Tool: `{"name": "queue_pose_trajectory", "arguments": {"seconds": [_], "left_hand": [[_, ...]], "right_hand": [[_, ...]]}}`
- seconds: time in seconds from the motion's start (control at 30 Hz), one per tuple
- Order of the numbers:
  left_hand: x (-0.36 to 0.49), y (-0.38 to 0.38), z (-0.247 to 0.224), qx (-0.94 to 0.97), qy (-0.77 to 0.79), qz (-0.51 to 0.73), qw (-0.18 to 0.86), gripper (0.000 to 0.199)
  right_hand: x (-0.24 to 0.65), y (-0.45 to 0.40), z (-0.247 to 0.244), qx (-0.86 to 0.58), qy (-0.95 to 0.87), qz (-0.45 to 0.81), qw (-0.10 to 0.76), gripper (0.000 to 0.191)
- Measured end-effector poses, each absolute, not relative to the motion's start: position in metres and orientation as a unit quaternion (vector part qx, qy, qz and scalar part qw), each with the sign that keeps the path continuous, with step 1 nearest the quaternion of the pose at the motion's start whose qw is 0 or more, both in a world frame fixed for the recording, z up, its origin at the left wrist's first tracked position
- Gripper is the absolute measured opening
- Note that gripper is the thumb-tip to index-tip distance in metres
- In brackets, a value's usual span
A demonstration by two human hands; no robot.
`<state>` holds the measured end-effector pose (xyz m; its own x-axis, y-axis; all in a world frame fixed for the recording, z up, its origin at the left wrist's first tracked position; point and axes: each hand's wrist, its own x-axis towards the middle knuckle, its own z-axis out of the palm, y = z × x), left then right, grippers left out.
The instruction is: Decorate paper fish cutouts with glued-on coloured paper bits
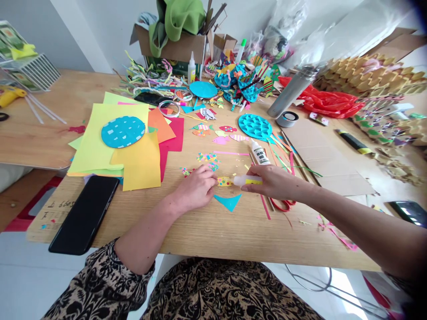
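My right hand [271, 181] is wrapped round a white glue bottle [248, 179] with a yellow label. The bottle lies nearly level, its nozzle pointing left at a small yellow paper piece [224, 181] with coloured dots. At that piece's left end, the closed fingers of my left hand [199, 186] pinch it. Just below lies a blue paper scrap [229, 202]. Tiny coloured paper bits [207, 157] are scattered beyond my left hand. A second glue bottle [259, 153] lies behind my right hand, and red-handled scissors [283, 205] are partly hidden under my right wrist.
Small paper fish [228, 129] lie mid-table near a blue egg-carton disc [255, 126]. Coloured sheets [142, 166] and a black phone [85, 213] are at left. Cardboard [327, 155], a steel flask [293, 91] and egg trays [376, 75] stand or lie at right.
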<state>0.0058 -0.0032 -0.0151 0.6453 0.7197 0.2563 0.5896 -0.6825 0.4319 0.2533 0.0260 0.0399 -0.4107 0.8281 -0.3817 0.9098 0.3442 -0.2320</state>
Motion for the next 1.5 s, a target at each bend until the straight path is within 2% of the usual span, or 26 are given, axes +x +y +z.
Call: {"name": "queue_pose_trajectory", "arguments": {"seconds": [0.23,0.63,1.13,1.5], "left_hand": [[0.006,-0.003,-0.018,0.895,0.366,0.204,0.155,0.021],[0.006,-0.003,-0.017,0.896,0.362,0.203,0.155,0.02],[0.006,-0.003,-0.017,0.899,0.363,0.198,0.147,0.021],[0.006,-0.003,-0.018,0.898,0.365,0.195,0.148,0.02]], "right_hand": [[0.25,0.025,0.042,0.536,0.813,-0.197,0.116,0.039],[0.25,0.026,0.042,0.543,0.81,-0.198,0.101,0.037],[0.259,0.022,0.046,0.567,0.788,-0.227,0.08,0.044],[0.253,0.01,0.045,0.541,0.809,-0.209,0.1,0.034]]}}
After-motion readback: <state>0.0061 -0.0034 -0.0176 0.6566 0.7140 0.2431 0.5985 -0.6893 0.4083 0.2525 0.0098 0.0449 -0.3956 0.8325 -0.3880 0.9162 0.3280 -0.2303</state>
